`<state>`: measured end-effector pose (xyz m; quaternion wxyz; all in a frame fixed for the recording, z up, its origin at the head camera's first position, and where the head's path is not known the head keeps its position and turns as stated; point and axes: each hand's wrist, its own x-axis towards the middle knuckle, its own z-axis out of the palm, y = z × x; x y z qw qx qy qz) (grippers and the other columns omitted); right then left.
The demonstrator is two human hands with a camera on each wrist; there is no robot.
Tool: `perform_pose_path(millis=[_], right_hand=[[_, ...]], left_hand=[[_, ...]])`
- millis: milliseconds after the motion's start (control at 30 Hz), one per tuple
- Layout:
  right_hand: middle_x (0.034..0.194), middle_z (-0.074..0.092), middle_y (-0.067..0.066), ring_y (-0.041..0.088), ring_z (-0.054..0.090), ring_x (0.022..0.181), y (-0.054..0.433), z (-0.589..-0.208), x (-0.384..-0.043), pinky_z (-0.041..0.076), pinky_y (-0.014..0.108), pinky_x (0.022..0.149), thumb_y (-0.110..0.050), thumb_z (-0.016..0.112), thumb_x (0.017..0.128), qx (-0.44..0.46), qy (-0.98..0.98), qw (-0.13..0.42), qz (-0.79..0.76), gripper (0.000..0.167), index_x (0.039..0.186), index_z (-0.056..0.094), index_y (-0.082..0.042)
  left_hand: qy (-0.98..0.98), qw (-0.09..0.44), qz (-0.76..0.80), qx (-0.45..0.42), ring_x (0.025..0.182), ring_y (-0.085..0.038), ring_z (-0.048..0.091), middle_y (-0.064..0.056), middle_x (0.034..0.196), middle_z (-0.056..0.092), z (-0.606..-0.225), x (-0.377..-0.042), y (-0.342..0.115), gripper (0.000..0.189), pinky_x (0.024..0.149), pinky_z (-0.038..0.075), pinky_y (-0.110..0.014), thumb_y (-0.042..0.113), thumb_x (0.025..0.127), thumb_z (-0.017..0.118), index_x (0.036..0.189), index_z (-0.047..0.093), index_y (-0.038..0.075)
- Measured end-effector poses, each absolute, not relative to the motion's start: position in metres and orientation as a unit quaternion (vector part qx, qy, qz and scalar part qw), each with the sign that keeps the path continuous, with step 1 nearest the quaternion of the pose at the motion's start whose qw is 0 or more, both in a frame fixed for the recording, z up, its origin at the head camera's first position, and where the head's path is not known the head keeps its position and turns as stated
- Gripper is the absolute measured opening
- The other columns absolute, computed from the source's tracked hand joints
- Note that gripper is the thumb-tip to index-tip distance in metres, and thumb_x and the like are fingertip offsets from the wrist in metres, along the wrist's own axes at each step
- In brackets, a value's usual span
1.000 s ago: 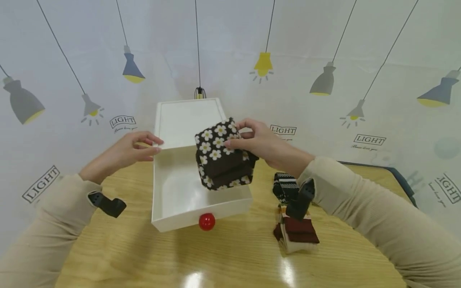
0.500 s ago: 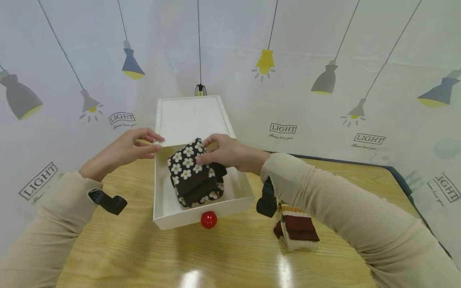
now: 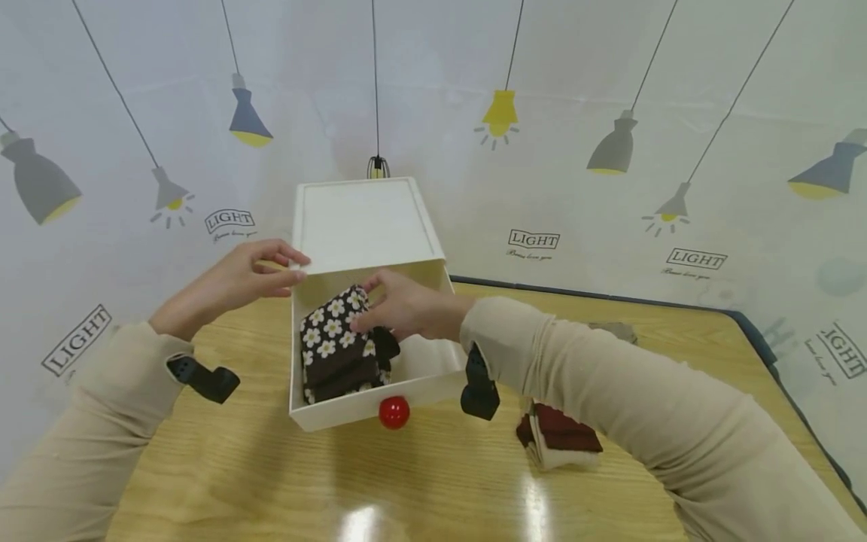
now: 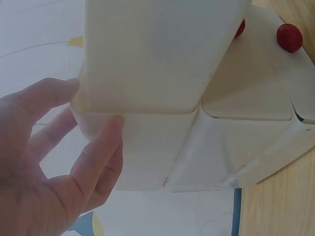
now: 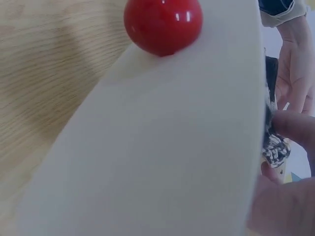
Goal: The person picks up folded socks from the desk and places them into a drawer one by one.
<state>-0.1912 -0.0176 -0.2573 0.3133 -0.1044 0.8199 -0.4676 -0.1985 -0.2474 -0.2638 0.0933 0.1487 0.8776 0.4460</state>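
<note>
The right hand (image 3: pixel 406 305) reaches into the open white drawer (image 3: pixel 332 415) and pinches a folded black bundle with white flowers (image 3: pixel 328 348), thumb on its face and fingers at the upper edge. The left hand (image 3: pixel 237 282) has thumb and fingers parted and loosely bent, tips touching the front left corner of the white casing (image 3: pixel 369 218). The bundle sits tilted inside, close by the drawer's left wall; to its right, bare drawer floor opens toward the right wall. The casing's front edge crosses above the drawer's back part. Round all this lies a pale wood tabletop (image 3: pixel 257 467), glossy under two bright reflections, with a dark strip along its far edge. Behind it spreads a whitish backdrop (image 3: pixel 433 75) printed with eight hanging lamps and five "LIGHT" labels. One red knob (image 3: pixel 394 412) marks the open drawer's front; the left wrist view shows two red knobs (image 4: pixel 289 38), one partly hidden. One maroon and beige bundle (image 3: pixel 558 436) lies right of the drawer, partly behind the right sleeve (image 3: pixel 609 384), and one greyish item (image 3: pixel 618 331) peeks out beyond it, too covered to identify.
</note>
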Motion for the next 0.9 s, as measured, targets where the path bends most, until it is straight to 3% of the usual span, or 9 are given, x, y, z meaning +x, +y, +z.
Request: perform_pose_path(millis=[233, 633, 900], right_hand=[[0.108, 0.056, 0.009, 0.024, 0.051, 0.104, -0.018, -0.254, -0.194, 0.046, 0.042, 0.086, -0.01, 0.065, 0.081, -0.125, 0.823, 0.316, -0.455, 0.055, 0.127, 0.034, -0.01], [0.132, 0.041, 0.012, 0.025, 0.049, 0.11, -0.012, -0.245, -0.198, 0.053, 0.032, 0.075, -0.006, 0.059, 0.085, -0.154, 0.811, 0.332, -0.457, 0.049, 0.13, 0.04, -0.008], [0.129, 0.043, 0.012, 0.023, 0.049, 0.109, -0.002, -0.239, -0.2, 0.052, 0.033, 0.078, -0.007, 0.058, 0.085, -0.174, 0.809, 0.334, -0.451, 0.047, 0.129, 0.041, -0.008]], left_hand=[[0.876, 0.096, 0.451, 0.143, 0.1, -0.034, 0.051, -0.019, 0.114, 0.04, -0.264, -0.199, -0.247, 0.039, 0.081, 0.05, -0.033, 0.024, 0.089, 0.054, 0.117, 0.047, -0.002], [0.872, 0.098, 0.456, 0.146, 0.1, -0.035, 0.051, -0.02, 0.114, 0.04, -0.264, -0.199, -0.246, 0.038, 0.081, 0.051, -0.033, 0.022, 0.089, 0.054, 0.117, 0.047, -0.003], [0.874, 0.094, 0.455, 0.144, 0.1, -0.036, 0.051, -0.021, 0.115, 0.04, -0.264, -0.199, -0.246, 0.038, 0.082, 0.05, -0.036, 0.021, 0.089, 0.055, 0.116, 0.047, -0.004]])
